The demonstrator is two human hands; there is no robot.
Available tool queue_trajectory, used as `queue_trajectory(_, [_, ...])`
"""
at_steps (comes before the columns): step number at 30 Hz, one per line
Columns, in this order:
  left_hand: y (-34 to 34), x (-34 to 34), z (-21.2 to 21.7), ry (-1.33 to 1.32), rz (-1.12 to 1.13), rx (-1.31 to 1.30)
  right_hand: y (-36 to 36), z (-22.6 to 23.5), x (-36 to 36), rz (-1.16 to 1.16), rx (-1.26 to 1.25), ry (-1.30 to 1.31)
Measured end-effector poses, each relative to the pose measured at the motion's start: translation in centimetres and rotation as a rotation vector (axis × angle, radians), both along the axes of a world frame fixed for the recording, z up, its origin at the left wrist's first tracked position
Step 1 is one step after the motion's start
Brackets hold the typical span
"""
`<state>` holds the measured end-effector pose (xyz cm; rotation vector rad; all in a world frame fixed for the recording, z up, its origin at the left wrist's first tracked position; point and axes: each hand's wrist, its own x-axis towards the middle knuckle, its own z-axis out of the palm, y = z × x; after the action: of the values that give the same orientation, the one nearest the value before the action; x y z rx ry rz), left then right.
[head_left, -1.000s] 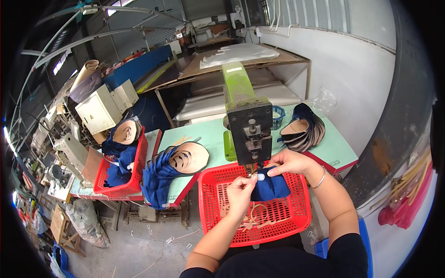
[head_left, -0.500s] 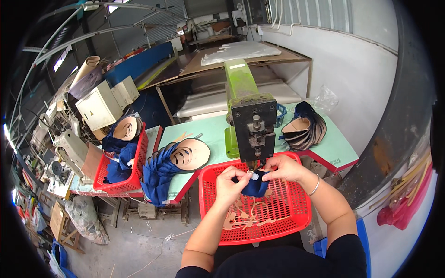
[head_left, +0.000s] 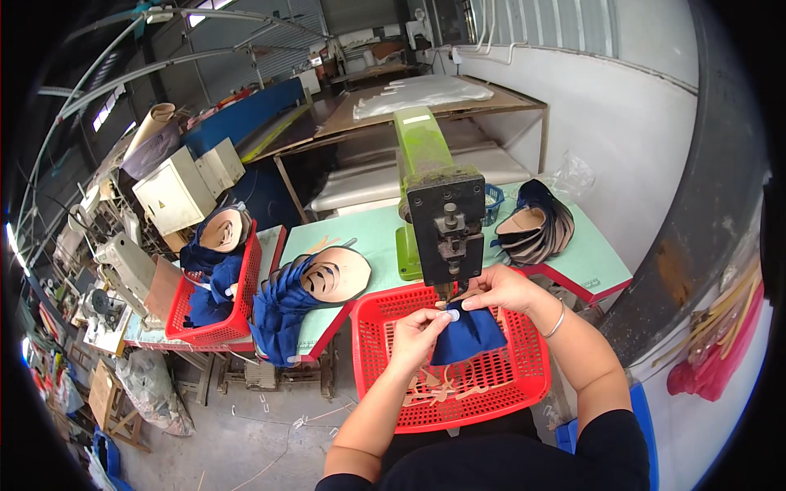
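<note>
The person holds a dark blue fabric piece (head_left: pixel 468 334) just under the black head of a green press machine (head_left: pixel 442 214), above a red basket (head_left: pixel 524 378) that sits in front of the table (head_left: pixel 372 237). The left hand (head_left: pixel 417 331) has its fingers (head_left: pixel 436 315) closed on the upper left corner of the piece, where a small pale round part (head_left: pixel 453 314), perhaps a button or stud, sits between the thumb and forefinger. The right hand (head_left: pixel 501 288) is closed on the top edge of the piece on the other side, close to the machine's lower tip. The step in hand looks like lining up the fabric and the small round part beneath the machine's punch. The next move probably calls for a steady lift of the corner onto the punch point, with both hands keeping the fabric flat and the fingertips clear of the tip. Tan cut scraps (head_left: pixel 442 385) lie in the bottom of the basket. On the table to the left lies a fanned stack of blue and tan pieces (head_left: pixel 315 282), and a second stack (head_left: pixel 532 225) lies to the right of the machine. Another red basket (head_left: pixel 221 295) with similar pieces stands farther left.
</note>
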<state>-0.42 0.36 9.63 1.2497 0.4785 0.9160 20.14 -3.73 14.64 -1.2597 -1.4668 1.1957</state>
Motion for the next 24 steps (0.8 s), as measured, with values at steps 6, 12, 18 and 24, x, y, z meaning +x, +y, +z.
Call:
queue_trajectory(6, [0.1,0.6,0.1,-0.052,0.057,0.027,-0.2,-1.4,2.3,0.092,-0.055,-0.179])
queue_trajectory(12, [0.5,0.4,-1.0,-0.144,0.054,-0.037,-1.5,-1.5,2.4,0.101,-0.109,-0.077])
queue_trajectory(18, [-0.4,0.5,-2.6,-0.27,0.084,-0.181,-1.0,-0.4,1.9,0.04,-0.065,-0.014])
queue_trajectory(24, [-0.4,-0.5,-2.0,-0.337,0.097,-0.23,-0.7,0.4,0.0,0.029,-0.037,-0.095])
